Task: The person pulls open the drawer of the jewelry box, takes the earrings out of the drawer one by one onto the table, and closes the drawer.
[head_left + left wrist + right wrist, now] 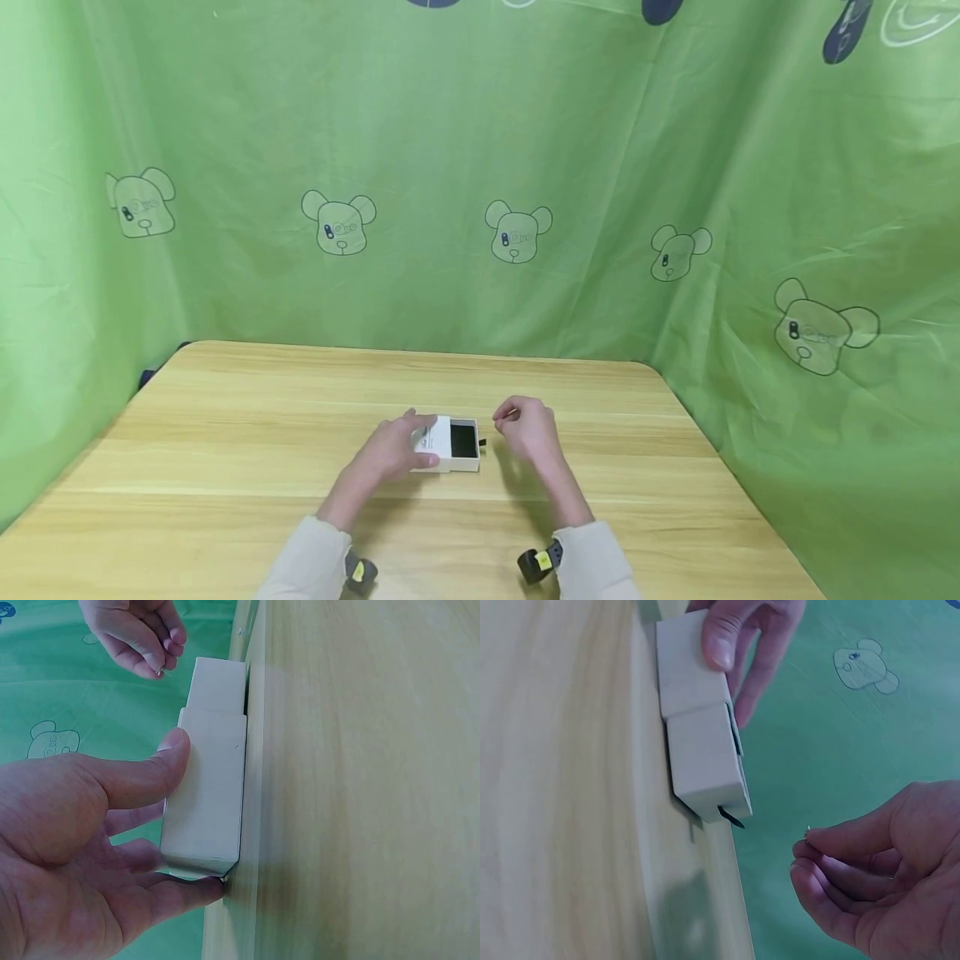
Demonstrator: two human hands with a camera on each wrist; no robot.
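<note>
A small white drawer box point(442, 444) sits on the table, its inner tray point(465, 467) pulled partway out to the right. Black lining fills the tray, and a black ribbon tab point(731, 817) sticks out from its end. My left hand point(393, 448) grips the box sleeve point(206, 780) from the left, thumb on the near side and fingers round the far side and end. Off the tray's right end, my right hand point(528, 427) is raised, thumb and forefinger pinching a tiny shiny metal piece point(808, 832). The piece is mostly hidden; I cannot tell its kind.
The wood-grain table point(300, 383) reaches out round both hands. Green curtain point(427, 292) with bear drawings hangs behind it and along both sides. Black wrist cameras are strapped at both cuffs, close above the table's near part.
</note>
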